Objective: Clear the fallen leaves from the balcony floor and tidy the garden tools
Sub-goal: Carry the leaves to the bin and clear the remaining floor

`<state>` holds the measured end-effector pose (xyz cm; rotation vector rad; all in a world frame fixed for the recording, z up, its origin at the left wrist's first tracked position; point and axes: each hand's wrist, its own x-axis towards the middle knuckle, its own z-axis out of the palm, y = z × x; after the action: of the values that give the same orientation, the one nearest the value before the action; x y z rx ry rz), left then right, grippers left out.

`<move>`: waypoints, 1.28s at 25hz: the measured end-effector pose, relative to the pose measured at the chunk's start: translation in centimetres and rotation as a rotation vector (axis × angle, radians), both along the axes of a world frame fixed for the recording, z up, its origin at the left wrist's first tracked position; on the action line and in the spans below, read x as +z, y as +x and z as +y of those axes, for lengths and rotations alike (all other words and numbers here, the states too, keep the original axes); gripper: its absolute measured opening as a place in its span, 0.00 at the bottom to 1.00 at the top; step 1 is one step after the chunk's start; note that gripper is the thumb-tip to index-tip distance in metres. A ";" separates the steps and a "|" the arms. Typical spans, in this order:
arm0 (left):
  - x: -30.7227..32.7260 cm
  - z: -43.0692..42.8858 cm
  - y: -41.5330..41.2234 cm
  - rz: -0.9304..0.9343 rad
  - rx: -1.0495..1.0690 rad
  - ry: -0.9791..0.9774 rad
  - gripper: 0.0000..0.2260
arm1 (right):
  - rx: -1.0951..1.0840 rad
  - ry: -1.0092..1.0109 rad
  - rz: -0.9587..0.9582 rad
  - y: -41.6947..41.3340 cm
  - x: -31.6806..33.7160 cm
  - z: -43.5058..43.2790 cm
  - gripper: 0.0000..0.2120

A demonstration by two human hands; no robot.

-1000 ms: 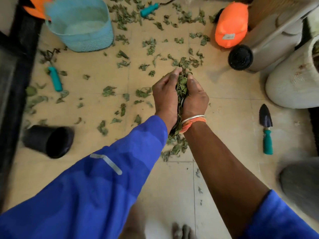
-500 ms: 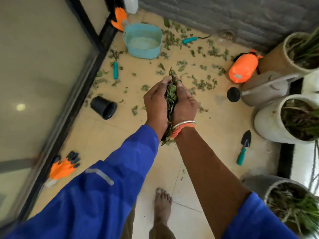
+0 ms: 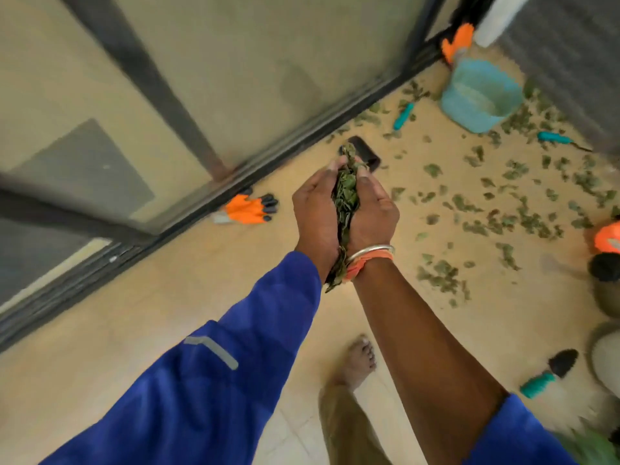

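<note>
Hands (image 3: pixel 317 209) farther left, palm-to-palm around leaves (image 3: pixel 345 196)

**Operator Clothing and Wrist Wear**

Left sleeve (image 3: pixel 201 380): royal-blue fabric, reaching the wrist, with one grey reflective strip (image 3: pixel 212 350), bent at one end, on the forearm. Right sleeve (image 3: pixel 516 434): same blue fabric, ending near the elbow. Right wrist: one plain silver bangle (image 3: pixel 370 251) and, touching it, an orange cloth band (image 3: pixel 360 266). Left hand (image 3: pixel 315 213) and right hand (image 3: pixel 375 213): bare. Trouser leg (image 3: pixel 345 427): olive-brown. Foot (image 3: pixel 357 360): bare.

matt floor tiles (image 3: pixel 201 297), shiny metal bangle (image 3: pixel 370 250)
</note>
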<state>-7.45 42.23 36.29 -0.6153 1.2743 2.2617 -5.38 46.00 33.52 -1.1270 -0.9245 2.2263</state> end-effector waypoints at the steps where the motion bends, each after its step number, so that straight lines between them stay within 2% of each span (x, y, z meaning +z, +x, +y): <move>1: -0.2 -4.7 0.1 -0.002 0.044 -0.018 0.08 | 0.054 0.006 -0.019 -0.1 -0.1 -4.5 0.13; 5: -0.2 -22.9 1.6 -0.032 0.241 -0.012 0.07 | 0.241 0.011 -0.049 0.4 0.0 -22.5 0.11; 10: 0.7 -48.6 5.8 -0.030 0.550 -0.014 0.09 | 0.602 -0.065 -0.032 3.5 1.4 -48.3 0.10; 13: 0.4 -62.8 9.7 -0.038 0.769 -0.005 0.12 | 0.821 -0.091 -0.053 6.8 1.8 -62.3 0.11; 16: -0.3 -74.0 13.7 -0.030 1.054 0.103 0.12 | 1.033 -0.093 -0.083 9.7 1.6 -73.8 0.12; 18: -0.9 -79.3 15.8 -0.014 1.211 0.203 0.11 | 1.144 -0.103 -0.101 11.4 1.2 -79.5 0.12; 21: -2.3 -85.3 18.1 -0.026 1.392 0.253 0.12 | 1.320 -0.071 -0.109 12.8 -0.3 -86.1 0.11; 28: -6.0 -93.0 17.8 -0.090 1.597 0.240 0.13 | 1.546 -0.052 -0.239 11.5 -3.8 -94.4 0.09; 32: -9.0 -95.4 15.0 -0.177 1.705 0.259 0.17 | 1.607 0.023 -0.304 8.5 -7.0 -97.8 0.06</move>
<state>7.51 -53.17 27.33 -2.3060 0.0888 3.2355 3.08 -51.78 26.50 -0.6798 -2.6171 3.0833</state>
